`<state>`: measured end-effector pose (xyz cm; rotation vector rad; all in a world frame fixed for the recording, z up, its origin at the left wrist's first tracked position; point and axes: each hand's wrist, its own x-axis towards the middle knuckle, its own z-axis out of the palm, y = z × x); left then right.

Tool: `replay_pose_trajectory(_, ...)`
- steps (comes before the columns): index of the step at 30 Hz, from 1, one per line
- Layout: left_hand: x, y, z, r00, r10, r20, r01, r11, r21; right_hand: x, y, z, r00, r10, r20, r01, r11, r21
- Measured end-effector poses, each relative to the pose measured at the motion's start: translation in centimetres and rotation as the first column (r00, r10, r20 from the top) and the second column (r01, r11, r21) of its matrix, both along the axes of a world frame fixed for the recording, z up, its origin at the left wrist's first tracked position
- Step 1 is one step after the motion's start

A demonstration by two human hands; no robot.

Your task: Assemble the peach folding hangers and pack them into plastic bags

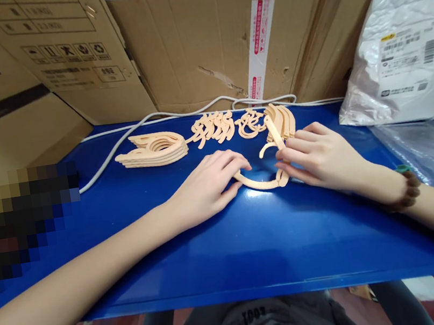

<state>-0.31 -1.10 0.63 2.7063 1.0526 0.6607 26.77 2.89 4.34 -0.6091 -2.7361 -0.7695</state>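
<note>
Between my hands, just above or on the blue table, is a beige plastic folding hanger (261, 183) with a curved arm, a hook and a straight arm tilted upward. My left hand (215, 187) pinches the left end of the curved arm between thumb and fingers. On the other side, my right hand (318, 158) grips the hanger near its joint, and its fingers partly cover the straight arm. Behind my hands lie a stack of beige hanger arms (152, 153), a row of S-shaped pieces (214, 127), a heap of small hooks (251, 123) and a second stack of curved arms (286, 119).
A white cable (117, 147) runs along the back of the blue table (230, 247). Cardboard boxes (191, 47) wall off the back and left. At the right stand a white plastic parcel bag (399, 48) and a clear plastic sheet (422, 148). The table's front edge is near my body.
</note>
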Motion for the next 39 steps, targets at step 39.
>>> replay_pose_trajectory(39,-1.1,1.7,-0.3,0.995,0.075,0.071,-0.072,0.996,-0.042,-1.3,-1.6,-2.0,0.999,0.051,-0.017,-0.052,0.993,-0.108)
